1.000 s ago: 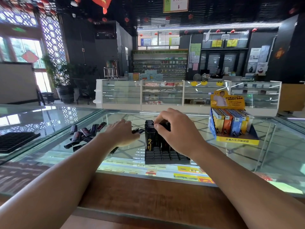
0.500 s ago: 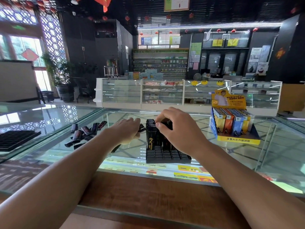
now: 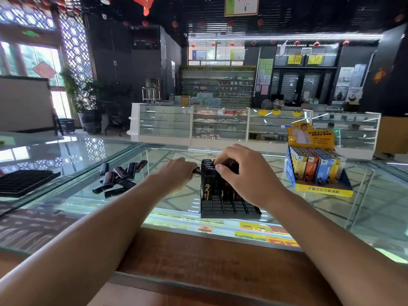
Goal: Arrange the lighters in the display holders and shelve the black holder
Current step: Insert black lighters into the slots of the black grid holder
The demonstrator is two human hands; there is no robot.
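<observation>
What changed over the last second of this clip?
The left hand, gripping a black lighter, has moved right, up to the black holder. The right hand still pinches a standing lighter in the holder's back rows. The loose lighters and the coloured display box have not moved.

The right hand (image 3: 245, 173) covers the back rows of the black holder (image 3: 229, 208) and most of the lighter (image 3: 230, 166) it pinches. The left hand (image 3: 176, 173) wraps a second lighter (image 3: 196, 171), and only its tip peeks out. The black tray (image 3: 24, 182) on the left is cut by the edge, and the words on the yellow box (image 3: 322, 188) are too small to read.
</observation>
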